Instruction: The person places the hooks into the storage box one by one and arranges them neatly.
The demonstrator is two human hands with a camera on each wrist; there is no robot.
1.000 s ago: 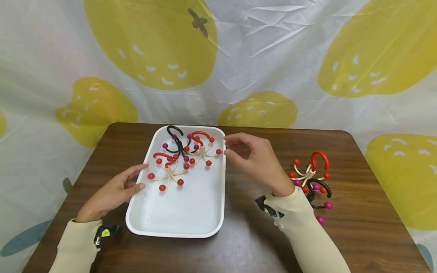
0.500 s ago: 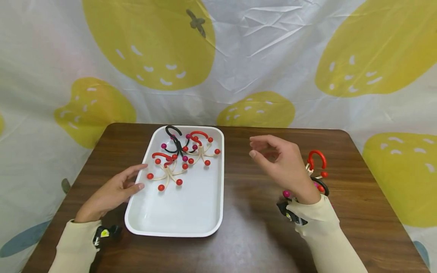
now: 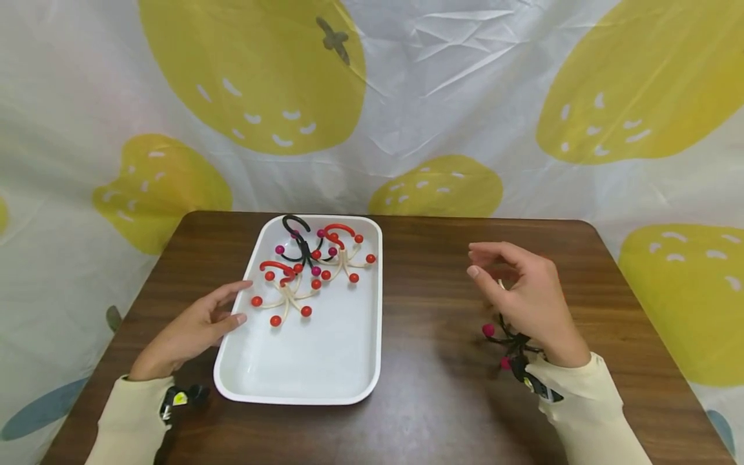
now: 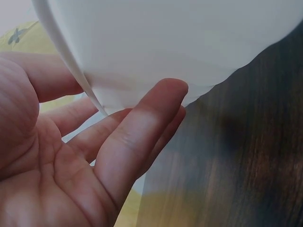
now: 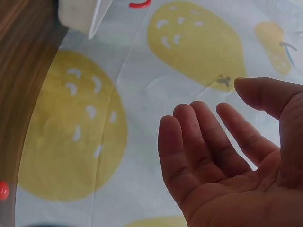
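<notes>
A white tray [image 3: 296, 361] holds two cream ball-tipped hooks with red hooks and red balls, the front one [image 3: 287, 297] and the right one [image 3: 343, 258], plus a black hook [image 3: 305, 248] with magenta balls. My left hand [image 3: 194, 329] grips the tray's left rim, thumb over the edge; in the left wrist view its fingers [image 4: 137, 127] lie against the outer wall. Held above the table at the right, my right hand [image 3: 529, 297] has loosely bent fingers and nothing in them. Partly behind it lies another black hook [image 3: 514, 345]; the cream hook there is mostly hidden.
Brown wood-grain table [image 3: 424, 387] lies under everything, including the stretch between the tray and the right-hand hooks. A white curtain [image 3: 424, 84] with yellow fruit prints hangs behind the table's back edge.
My right hand has left the tray's right side and moved right, over the hooks on the table, covering part of them. The left hand and tray have stayed put.
</notes>
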